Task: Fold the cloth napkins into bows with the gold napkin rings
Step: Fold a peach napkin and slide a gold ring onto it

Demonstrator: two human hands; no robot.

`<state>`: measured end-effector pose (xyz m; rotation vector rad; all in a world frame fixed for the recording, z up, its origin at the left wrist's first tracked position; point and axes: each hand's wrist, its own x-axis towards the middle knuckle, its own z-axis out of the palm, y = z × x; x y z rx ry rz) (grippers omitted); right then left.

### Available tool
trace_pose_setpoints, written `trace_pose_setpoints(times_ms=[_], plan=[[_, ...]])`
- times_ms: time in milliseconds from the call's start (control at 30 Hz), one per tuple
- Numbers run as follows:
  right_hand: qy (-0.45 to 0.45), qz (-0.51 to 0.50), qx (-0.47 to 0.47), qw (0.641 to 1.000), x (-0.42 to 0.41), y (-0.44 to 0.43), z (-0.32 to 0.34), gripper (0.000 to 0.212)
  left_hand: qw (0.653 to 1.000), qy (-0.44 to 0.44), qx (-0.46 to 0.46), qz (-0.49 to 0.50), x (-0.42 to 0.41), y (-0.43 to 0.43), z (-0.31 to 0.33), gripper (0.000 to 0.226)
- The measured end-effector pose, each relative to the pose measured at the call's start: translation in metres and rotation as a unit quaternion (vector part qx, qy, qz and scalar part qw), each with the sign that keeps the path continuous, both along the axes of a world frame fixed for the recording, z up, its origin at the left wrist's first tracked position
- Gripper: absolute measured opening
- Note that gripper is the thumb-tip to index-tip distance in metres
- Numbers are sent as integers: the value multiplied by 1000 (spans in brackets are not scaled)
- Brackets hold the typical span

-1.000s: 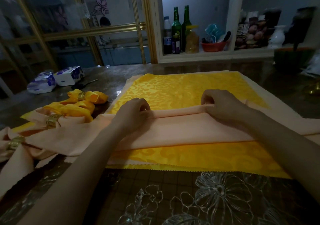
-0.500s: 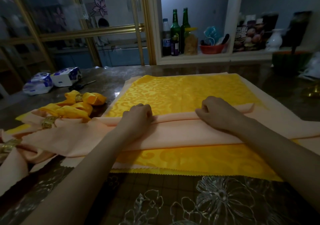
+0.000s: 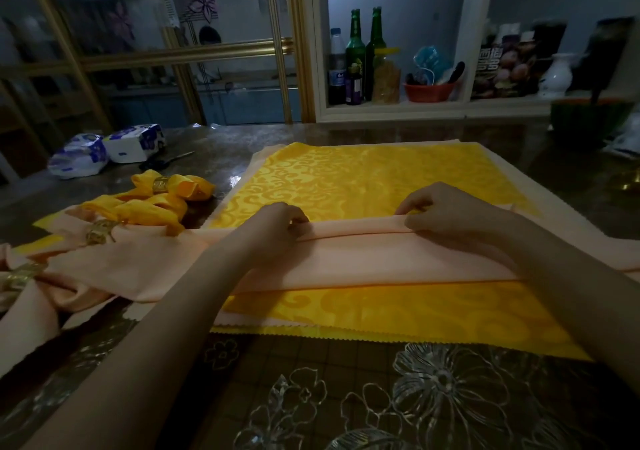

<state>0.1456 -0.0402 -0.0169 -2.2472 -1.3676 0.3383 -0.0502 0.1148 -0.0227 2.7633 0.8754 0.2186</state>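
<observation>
Both hands pinch the folded upper pleat of the peach napkin (image 3: 363,262), the left hand (image 3: 277,229) and right hand (image 3: 450,219) well apart along it, fingers curled round the fold. The napkin lies across a stack of yellow napkins (image 3: 346,179) mid-counter (image 3: 221,148). Toward the counter's left edge lie finished bows (image 3: 162,203) in gold napkin rings (image 3: 161,184).

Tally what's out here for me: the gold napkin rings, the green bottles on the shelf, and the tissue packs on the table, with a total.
gold napkin rings: 3
green bottles: 2
tissue packs: 2
Total: 7
</observation>
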Motion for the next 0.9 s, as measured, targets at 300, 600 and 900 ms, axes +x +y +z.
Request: trace_pose_setpoints(times_ms=[300,600,900], plan=[[-89,36,-28,995,-13,3,11,15,999,-50,-4,-18,-7,-13,14,26],[-126,40,-167,977,-33,2,23,10,999,-37,19,15,11,-31,-2,18],[-197,71,-85,974,-56,24,-29,51,997,54,49,12,20,-29,-23,39]])
